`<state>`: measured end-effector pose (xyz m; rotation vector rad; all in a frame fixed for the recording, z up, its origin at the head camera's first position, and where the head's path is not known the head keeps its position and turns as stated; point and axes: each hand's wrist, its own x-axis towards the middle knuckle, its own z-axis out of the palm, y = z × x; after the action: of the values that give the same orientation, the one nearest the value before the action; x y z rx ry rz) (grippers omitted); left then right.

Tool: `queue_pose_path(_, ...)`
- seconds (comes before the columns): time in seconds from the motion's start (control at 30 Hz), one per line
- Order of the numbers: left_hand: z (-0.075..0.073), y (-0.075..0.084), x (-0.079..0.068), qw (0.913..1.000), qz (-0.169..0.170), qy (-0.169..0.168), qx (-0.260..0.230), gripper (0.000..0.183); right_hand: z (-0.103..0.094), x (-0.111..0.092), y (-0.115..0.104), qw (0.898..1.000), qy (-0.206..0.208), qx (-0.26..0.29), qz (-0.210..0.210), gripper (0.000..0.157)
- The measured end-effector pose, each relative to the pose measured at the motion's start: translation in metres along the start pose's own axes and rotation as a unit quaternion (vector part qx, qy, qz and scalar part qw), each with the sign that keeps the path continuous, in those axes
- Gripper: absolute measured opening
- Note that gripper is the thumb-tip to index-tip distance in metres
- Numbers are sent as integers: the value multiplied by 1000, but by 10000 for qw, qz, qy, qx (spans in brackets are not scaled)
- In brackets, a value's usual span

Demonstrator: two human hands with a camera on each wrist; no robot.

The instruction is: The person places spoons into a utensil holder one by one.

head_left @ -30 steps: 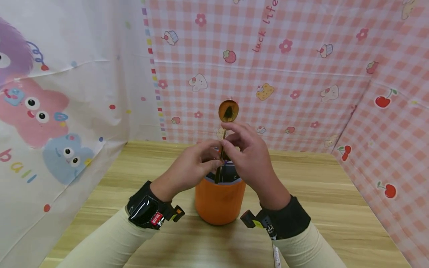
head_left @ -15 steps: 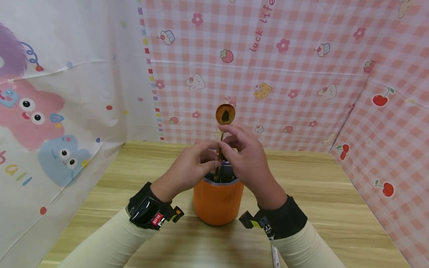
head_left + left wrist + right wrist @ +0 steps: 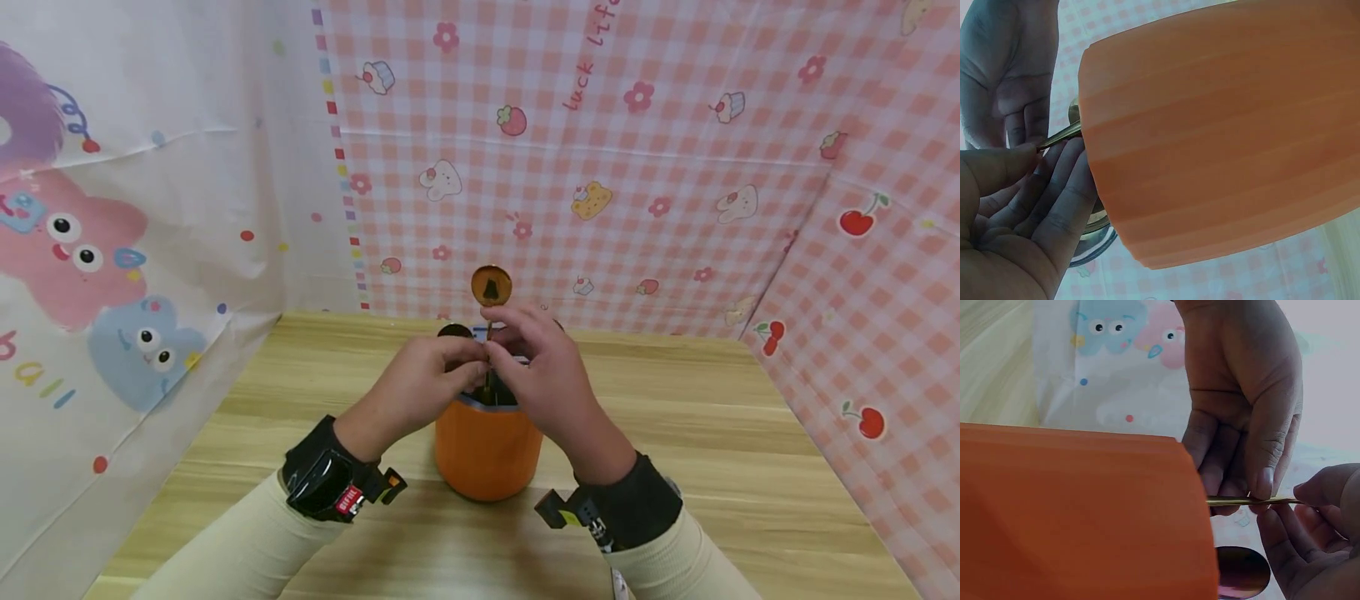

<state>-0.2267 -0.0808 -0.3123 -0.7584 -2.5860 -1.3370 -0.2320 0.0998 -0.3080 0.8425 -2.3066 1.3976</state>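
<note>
A gold-coloured spoon stands upright, its round bowl uppermost and its handle reaching down into an orange ribbed container. My left hand pinches the handle between thumb and fingers just over the rim. Slightly higher, my right hand pinches the same handle, its index finger raised close under the bowl. Seen from the left wrist, the gold handle runs from the fingertips past the container's edge. The lower end of the handle is hidden inside the container.
Other utensils stand in the container, among them one with a dark round head; a dark shiny rounded end shows in the right wrist view. A thin whitish strip lies by the right sleeve on the wooden table. Patterned cloths hang around.
The spoon has come down, its bowl now lower and less handle showing above the container. Both hands have moved slightly down with it, uncovering a dark round utensil head behind the left hand.
</note>
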Motion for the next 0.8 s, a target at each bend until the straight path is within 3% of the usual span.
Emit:
queue_pose_path(0.17, -3, 0, -4, 9991, -375, 194, -99, 11, 0, -7, 7, 9992, -166, -334, 136, 19)
queue_pose_path(0.27, -4, 1, -6, 9986, -392, 281, -211, 11, -3, -12, 12, 9976, -213, -574, 311, 9)
queue_pose_path(0.6, 7, 6, -10, 9992, 26, 172, -363, 7, -14, -23, 15, 9939, -398, -799, 655, 4)
queue_pose_path(0.8, 18, 14, -13, 9980, 339, -151, -509, 10, -21, -32, 16, 9933, -476, -861, 609, 8)
